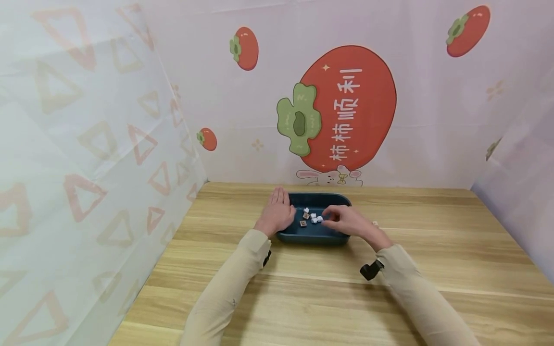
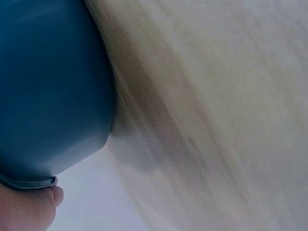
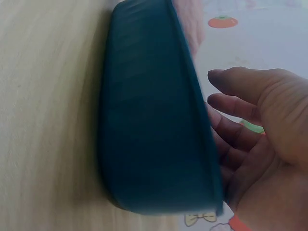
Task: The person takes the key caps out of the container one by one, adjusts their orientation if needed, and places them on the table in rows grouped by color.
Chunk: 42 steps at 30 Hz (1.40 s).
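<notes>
A dark blue tray stands on the wooden table, with several small white pieces and small brown square pieces on its floor. My left hand rests at the tray's left rim with its fingers straight and pointing away from me. Over the right part of the tray hangs my right hand, thumb and index finger parted close to the white pieces. In the right wrist view nothing shows between that thumb and index finger, and the other fingers are loosely bent. The tray's outer wall fills much of the left wrist view.
Just right of the tray, a small pale piece lies on the wooden table, partly behind my right wrist. A printed sheet with red persimmons stands behind the table, and patterned sheets close off both sides.
</notes>
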Available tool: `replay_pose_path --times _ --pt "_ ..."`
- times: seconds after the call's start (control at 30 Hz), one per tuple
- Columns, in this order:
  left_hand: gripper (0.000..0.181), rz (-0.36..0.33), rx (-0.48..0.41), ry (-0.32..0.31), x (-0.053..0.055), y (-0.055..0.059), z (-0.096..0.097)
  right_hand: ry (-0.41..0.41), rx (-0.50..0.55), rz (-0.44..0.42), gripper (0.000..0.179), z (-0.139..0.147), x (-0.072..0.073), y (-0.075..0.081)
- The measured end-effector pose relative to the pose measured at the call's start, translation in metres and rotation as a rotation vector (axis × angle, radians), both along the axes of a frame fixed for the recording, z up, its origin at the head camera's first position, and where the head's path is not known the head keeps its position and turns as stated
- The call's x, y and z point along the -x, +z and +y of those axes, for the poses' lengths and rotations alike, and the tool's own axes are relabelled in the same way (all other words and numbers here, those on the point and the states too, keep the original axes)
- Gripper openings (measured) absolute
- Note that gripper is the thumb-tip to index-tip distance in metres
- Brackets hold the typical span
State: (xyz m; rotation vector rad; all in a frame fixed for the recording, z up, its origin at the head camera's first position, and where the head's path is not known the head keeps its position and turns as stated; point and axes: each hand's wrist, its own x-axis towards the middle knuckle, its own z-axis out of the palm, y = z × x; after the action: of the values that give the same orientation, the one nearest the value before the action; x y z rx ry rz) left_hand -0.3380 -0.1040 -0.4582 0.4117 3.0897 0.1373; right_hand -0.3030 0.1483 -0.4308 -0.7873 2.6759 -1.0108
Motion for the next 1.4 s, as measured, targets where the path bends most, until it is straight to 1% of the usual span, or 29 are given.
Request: replay_pose_path --times 0.1,0.2,0.33,0.47,0.73,0.9,1.1,1.23,1.4 --pt "0.065 -0.002 0.002 0.003 0.000 -0.001 0.000 0.015 0.002 -0.014 0.033 -0.006 0.003 -0.005" --pt "0.065 -0.006 -0.002 0.004 0.000 -0.001 0.000 0.008 -0.010 -0.022 0.030 -0.011 0.006 -0.007" --pt "0.065 -0.006 -0.007 0.003 0.000 -0.001 0.000 -0.001 -0.033 -0.009 0.028 -0.017 0.009 -0.009" --pt "0.065 0.002 -0.001 0.003 0.000 -0.001 0.000 0.010 -0.036 -0.011 0.026 -0.022 0.013 -0.012" --pt "0.065 -0.001 -0.005 0.001 -0.001 0.003 0.000 0.002 -0.036 -0.077 0.025 -0.031 0.019 -0.019" --pt "0.065 -0.005 -0.005 -0.004 -0.001 0.002 -0.001 0.001 -0.047 -0.100 0.026 -0.041 0.026 -0.026" --pt "0.064 0.003 -0.005 -0.006 0.000 0.002 -0.001 0.026 -0.064 -0.090 0.027 -0.053 0.032 -0.033" --pt "0.065 0.004 0.003 -0.011 0.000 0.002 0.000 0.048 -0.069 -0.077 0.023 -0.059 0.034 -0.036" --pt "0.063 0.012 -0.014 -0.011 -0.001 0.002 0.000 0.068 -0.087 -0.042 0.020 -0.067 0.037 -0.038"
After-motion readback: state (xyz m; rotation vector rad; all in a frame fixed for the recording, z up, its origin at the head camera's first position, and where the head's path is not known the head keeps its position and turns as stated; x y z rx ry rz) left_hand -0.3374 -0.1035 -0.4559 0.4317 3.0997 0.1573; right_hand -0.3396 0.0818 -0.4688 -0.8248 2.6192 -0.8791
